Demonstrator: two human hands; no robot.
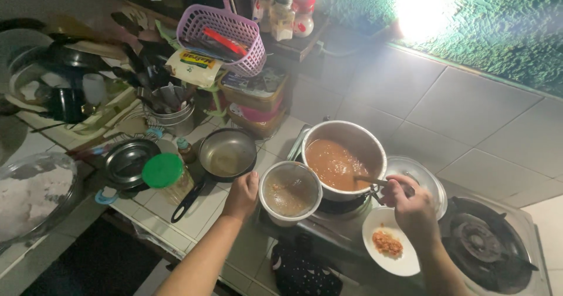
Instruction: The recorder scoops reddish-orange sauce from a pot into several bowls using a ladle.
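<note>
1. We are seeing a white plate (404, 262) with a small heap of orange-red food (387, 243) sitting nearest to us on the stove top, just below the right hand.
2. We are holding the right hand (412, 209) clenched around the handle of a wooden spoon (368, 180), whose far end is dipping into the sauce.
3. We are gripping the rim of a white bowl (291, 191) with the left hand (242, 195), thumb on the edge; the bowl is holding a brownish liquid and is touching the big pot's near-left side.
4. We are looking at a large metal pot (345, 158) filled with orange-brown sauce (334, 164), sitting on the left burner of a gas stove (328, 228).
5. We are seeing a glass lid (423, 179) lying just right of the pot, partly behind the right hand, and an unused burner (481, 240) further right.
6. We are seeing a small black-handled pan (226, 154) left of the bowl on the tiled counter (199, 214), with a green-lidded jar (165, 174) beside it.
7. We are seeing a clear bowl of white powder (32, 193) at the far left edge.
8. We are seeing, further back, a metal utensil holder (170, 105), a purple plastic basket (226, 35) and bottles (287, 9) against the wall.
9. We are getting glare from a bright lamp (422, 9) on the green wall.
</note>
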